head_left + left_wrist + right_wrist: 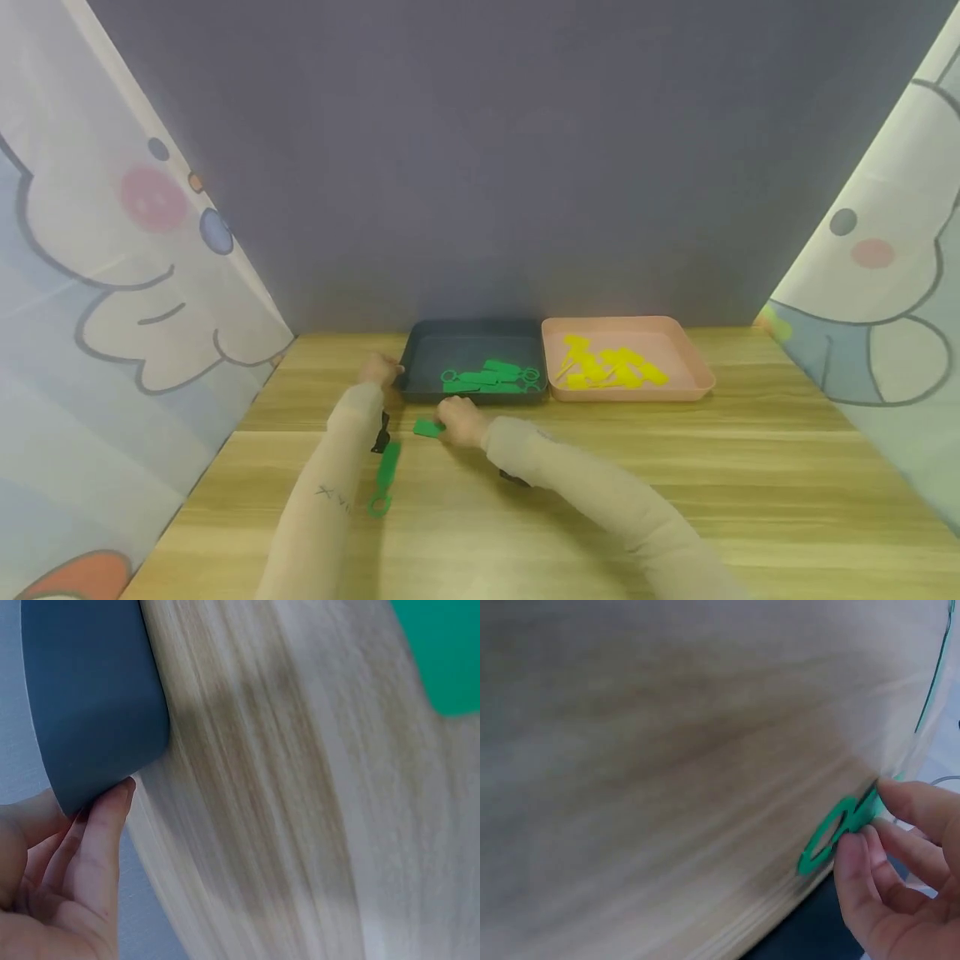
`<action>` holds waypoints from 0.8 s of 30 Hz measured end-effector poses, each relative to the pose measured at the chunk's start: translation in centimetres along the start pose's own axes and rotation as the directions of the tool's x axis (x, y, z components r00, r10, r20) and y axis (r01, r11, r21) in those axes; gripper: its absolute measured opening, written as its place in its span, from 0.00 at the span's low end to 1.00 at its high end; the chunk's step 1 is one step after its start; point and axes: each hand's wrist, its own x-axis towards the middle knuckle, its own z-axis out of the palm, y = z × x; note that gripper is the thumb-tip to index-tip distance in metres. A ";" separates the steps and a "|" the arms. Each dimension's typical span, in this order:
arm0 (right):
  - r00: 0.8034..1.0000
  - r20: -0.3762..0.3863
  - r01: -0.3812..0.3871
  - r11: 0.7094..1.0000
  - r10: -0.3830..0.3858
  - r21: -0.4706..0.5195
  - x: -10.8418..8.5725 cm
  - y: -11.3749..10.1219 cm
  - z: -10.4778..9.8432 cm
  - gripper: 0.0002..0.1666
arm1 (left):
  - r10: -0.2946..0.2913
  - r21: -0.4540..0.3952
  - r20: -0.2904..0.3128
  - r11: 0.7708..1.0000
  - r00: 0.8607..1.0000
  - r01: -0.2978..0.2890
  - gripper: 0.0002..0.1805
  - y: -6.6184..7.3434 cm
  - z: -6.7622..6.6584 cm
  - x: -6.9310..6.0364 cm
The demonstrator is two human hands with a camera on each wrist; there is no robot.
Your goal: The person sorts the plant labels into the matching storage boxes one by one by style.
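My left hand holds the left side of a dark blue-grey tray; in the left wrist view the fingers pinch the tray's wall at a corner. Just in front of that tray, my right hand pinches a flat green tag with a ring at one end. The right wrist view shows the tag's ring beyond the fingertips, close to the wooden surface. A second green ringed tag lies on the table beside the left forearm. Several more green tags lie inside the dark tray.
A pink tray stands against the dark tray's right side, with several flat yellow pieces in it. Behind both rises a dark grey panel. Cartoon-printed sheets flank the wooden table.
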 end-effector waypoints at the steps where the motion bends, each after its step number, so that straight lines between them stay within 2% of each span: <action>1: 1.000 0.009 0.011 1.000 -0.011 0.003 -0.2 -0.1 -0.1 0.11 | -0.002 0.001 -0.001 1.000 1.000 0.002 0.19 0.0 0.0 0.0; 4: 0.999 0.009 0.048 0.999 -0.049 0.017 -0.7 -0.3 -0.8 0.15 | 0.003 0.028 0.004 1.000 1.000 -0.003 0.19 -0.2 0.1 0.1; 9: 0.994 -0.003 0.111 0.988 -0.111 0.103 -1.1 -0.4 -3.2 0.16 | -0.008 0.013 0.008 1.000 1.000 0.007 0.19 -0.4 0.2 0.6; 12: 0.994 -0.015 0.111 0.984 -0.110 0.141 -0.9 -0.1 -4.8 0.17 | -0.007 0.007 0.001 1.000 1.000 0.007 0.19 -0.6 0.1 0.7; 17: 0.999 -0.030 0.040 0.984 -0.035 0.175 -0.5 1.4 -7.2 0.19 | -0.006 0.004 -0.010 1.000 1.000 0.006 0.18 -0.6 0.0 0.6; 24: 0.993 -0.053 -0.092 0.973 0.106 0.213 -0.5 4.7 -9.9 0.22 | 0.003 0.066 -0.032 0.998 0.999 -0.001 0.17 0.0 0.1 0.3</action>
